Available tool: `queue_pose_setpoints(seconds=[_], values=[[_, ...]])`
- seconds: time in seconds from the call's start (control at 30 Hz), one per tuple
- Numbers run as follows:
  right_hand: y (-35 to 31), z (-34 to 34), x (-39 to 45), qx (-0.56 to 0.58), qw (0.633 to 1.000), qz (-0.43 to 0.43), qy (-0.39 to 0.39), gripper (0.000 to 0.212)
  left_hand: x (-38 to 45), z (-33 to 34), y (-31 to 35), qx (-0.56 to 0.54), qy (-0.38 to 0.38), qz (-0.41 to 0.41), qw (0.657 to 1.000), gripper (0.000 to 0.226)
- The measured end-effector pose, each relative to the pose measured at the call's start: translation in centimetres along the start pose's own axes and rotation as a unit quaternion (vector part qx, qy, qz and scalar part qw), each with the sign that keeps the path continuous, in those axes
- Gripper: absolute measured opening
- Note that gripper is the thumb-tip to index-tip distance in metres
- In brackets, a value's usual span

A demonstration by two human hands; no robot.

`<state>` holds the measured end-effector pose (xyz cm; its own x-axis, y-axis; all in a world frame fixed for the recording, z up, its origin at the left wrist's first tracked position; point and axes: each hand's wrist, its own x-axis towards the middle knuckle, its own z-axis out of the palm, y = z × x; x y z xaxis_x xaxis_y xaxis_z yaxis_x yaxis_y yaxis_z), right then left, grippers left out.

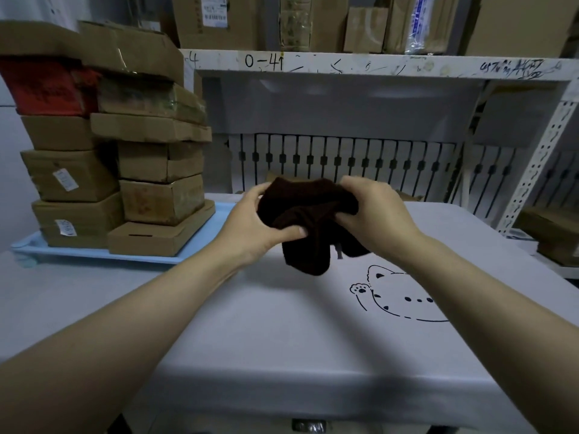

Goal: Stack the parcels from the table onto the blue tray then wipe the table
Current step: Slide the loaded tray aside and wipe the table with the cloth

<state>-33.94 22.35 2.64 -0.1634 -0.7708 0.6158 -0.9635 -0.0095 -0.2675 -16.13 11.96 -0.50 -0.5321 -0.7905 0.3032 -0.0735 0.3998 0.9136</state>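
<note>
Table (282, 339) first: your pale surface with the printed cat face (404, 296) stretches bare across the middle and right, which, going by the task, is the area you mean to wipe. Shelving (344, 65) behind it carries other cartons and stays out of your working area. Parcels (125, 158) stand at your left in two leaning columns of brown cardboard, with a red box (44, 86) near the top of the left column and one flat box (150, 238) at the front; they sit on the blue tray (200, 242), whose rim shows beneath and beside them, so stacking looks finished and the load is kept off the surface to be cleaned. No parcel shows on the open part of the table. Cloth (308, 220) comes next: a dark brown rag held up above the table, not touching it, its lower corners hanging loose. Your left hand (260, 220) grips its left side with thumb curled across the front, and your right hand (372, 214) pinches its right side, both hands close together. Holding it bunched between two hands suggests you are folding or gathering it into a pad before pressing it down. Watch the leaning stacks when you wipe toward the tray.
</note>
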Motion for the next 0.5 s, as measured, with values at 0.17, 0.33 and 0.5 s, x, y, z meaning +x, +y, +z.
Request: queue_pose_setpoints(seconds=[0.17,0.33,0.5], values=[[1.7,0.1,-1.1,-0.059,0.996,-0.02,-0.062,0.011,0.3,0.4,-2.7,-0.095,0.01,-0.137,0.986,0.034],[1.8,-0.9,-0.5,0.077,0.985,0.058,-0.144,0.011,-0.7,0.2,-2.7,-0.108,-0.148,-0.171,0.968,0.108],[1.5,-0.3,0.6,0.058,0.982,0.062,-0.171,0.012,-0.6,2.5,-1.8,0.066,-0.11,-0.087,0.988,0.111]])
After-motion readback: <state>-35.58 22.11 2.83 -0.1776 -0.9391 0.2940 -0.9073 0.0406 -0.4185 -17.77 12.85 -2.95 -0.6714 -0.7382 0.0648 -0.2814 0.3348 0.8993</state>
